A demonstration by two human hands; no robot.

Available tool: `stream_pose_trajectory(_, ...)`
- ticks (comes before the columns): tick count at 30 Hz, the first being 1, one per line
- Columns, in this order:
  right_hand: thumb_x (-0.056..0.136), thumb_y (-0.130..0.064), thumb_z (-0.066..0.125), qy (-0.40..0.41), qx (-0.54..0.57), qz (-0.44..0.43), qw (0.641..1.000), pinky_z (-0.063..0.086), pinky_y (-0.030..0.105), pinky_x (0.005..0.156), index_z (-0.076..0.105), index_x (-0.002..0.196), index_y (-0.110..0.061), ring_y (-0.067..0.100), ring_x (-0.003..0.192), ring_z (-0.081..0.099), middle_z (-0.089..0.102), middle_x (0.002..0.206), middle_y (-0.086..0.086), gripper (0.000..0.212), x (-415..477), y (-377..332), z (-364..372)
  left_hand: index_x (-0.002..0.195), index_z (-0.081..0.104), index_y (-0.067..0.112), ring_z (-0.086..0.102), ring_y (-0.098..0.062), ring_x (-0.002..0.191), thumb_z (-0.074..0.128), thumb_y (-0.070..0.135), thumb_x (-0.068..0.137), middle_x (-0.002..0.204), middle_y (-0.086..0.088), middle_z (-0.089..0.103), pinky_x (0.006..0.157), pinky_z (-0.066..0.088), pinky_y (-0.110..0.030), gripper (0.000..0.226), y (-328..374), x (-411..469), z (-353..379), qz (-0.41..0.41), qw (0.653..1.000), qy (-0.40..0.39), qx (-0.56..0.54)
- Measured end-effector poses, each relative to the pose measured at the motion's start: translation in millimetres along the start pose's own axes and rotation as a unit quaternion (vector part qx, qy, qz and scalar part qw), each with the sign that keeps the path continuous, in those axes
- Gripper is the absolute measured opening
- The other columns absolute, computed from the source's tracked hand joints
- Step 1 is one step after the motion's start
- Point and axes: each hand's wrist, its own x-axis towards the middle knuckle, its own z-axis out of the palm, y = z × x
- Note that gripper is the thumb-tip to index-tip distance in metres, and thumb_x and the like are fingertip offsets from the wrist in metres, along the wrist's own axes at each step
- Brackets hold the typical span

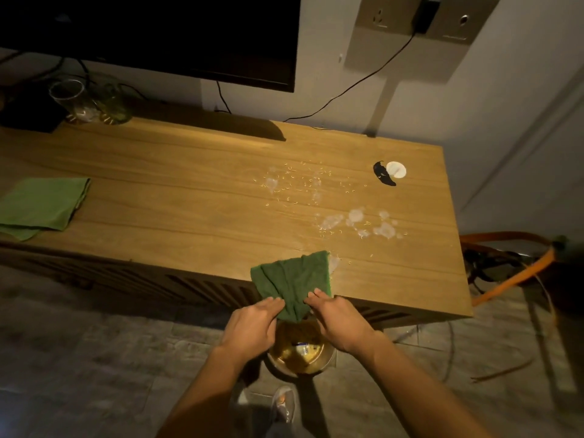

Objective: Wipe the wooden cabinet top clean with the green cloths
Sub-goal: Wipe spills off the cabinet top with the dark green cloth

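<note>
A dark green cloth [292, 279] hangs over the front edge of the wooden cabinet top [177, 184]. My left hand [252, 324] and my right hand [339, 320] both pinch its lower end, just off the edge. Below them a round bin [300, 352] with yellowish scraps stands on the floor. Small yellow crumbs [294, 184] and whitish smears [357, 222] lie on the right half of the top. A second, lighter green cloth [41, 205] lies folded at the left.
A white disc [397, 169] with a black scrap [383, 173] beside it lies near the right end. Glass jars [91, 99] stand at the back left under a wall-mounted screen [158, 30]. Cables run along the wall. An orange-framed object [518, 263] sits right of the cabinet.
</note>
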Motion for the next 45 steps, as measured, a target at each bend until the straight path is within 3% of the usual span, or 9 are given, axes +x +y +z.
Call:
stream_pose_trajectory(5,0.093,-0.018,0.053,-0.001,0.001,0.012,1.000,0.040,0.038,0.110,0.052,0.136,-0.020,0.023,0.137,0.045,0.056,0.142,0.007,0.043,-14.7,6.0,2.4,0.140,0.048,0.034,0.052,-0.013,0.130,0.045,0.025,0.091,0.146,0.008,0.051,0.098,0.049,-0.035,0.050,14.6,-3.3,14.4,-0.039,0.999,-0.033,0.006)
stream_pose_trajectory(9,0.090,-0.014,0.057,-0.025,-0.001,0.044,0.999,0.047,0.039,0.101,0.055,0.130,-0.023,0.025,0.118,0.058,0.060,0.128,0.004,0.041,-25.9,7.0,7.7,0.130,0.050,0.038,0.062,-0.023,0.109,0.043,0.027,0.090,0.125,0.005,0.063,0.085,0.050,-0.038,0.042,19.1,-7.0,15.9,-0.050,0.996,-0.076,0.024)
stream_pose_trajectory(13,0.091,-0.013,0.058,0.009,0.038,0.088,0.995,0.049,0.035,0.097,0.054,0.130,-0.026,0.021,0.111,0.062,0.062,0.125,-0.001,0.041,-33.8,11.5,8.3,0.124,0.054,0.039,0.061,-0.023,0.104,0.040,0.031,0.091,0.111,0.002,0.067,0.078,0.047,-0.036,0.037,21.7,-1.4,7.8,-0.044,0.993,-0.110,0.010)
stream_pose_trajectory(22,0.093,-0.021,0.057,0.045,0.056,0.128,0.989,0.053,0.035,0.094,0.055,0.130,-0.029,0.017,0.107,0.064,0.068,0.117,-0.003,0.038,-52.1,18.6,-13.7,0.138,0.050,0.039,0.058,-0.025,0.113,0.045,0.030,0.096,0.123,-0.002,0.065,0.090,0.050,-0.042,0.043,45.7,19.7,-32.6,-0.034,0.993,-0.107,0.039)
stream_pose_trajectory(28,0.098,-0.032,0.046,0.045,0.044,0.148,0.987,0.055,0.042,0.084,0.055,0.128,-0.031,0.023,0.097,0.065,0.070,0.104,0.001,0.031,-59.3,17.5,-24.9,0.129,0.058,0.038,0.061,-0.025,0.107,0.048,0.027,0.095,0.114,-0.003,0.067,0.087,0.052,-0.043,0.037,60.7,21.1,-56.2,-0.020,0.991,-0.126,0.030)
stream_pose_trajectory(33,0.098,-0.029,0.048,0.006,0.049,0.146,0.988,0.054,0.042,0.085,0.063,0.115,-0.023,0.024,0.095,0.062,0.065,0.105,0.006,0.024,-57.8,17.1,-47.5,0.113,0.065,0.034,0.061,-0.020,0.096,0.052,0.024,0.094,0.106,0.001,0.068,0.081,0.050,-0.036,0.025,66.9,22.1,-71.7,-0.012,0.988,-0.156,0.015)
stream_pose_trajectory(45,0.092,-0.018,0.060,-0.124,0.050,0.139,0.981,0.054,0.035,0.084,0.068,0.106,-0.022,0.018,0.093,0.062,0.066,0.104,0.003,0.016,-45.5,21.3,-64.4,0.116,0.068,0.029,0.061,-0.017,0.094,0.052,0.022,0.095,0.108,0.000,0.067,0.087,0.054,-0.040,0.028,53.0,24.2,-74.8,-0.004,0.978,-0.208,-0.025)
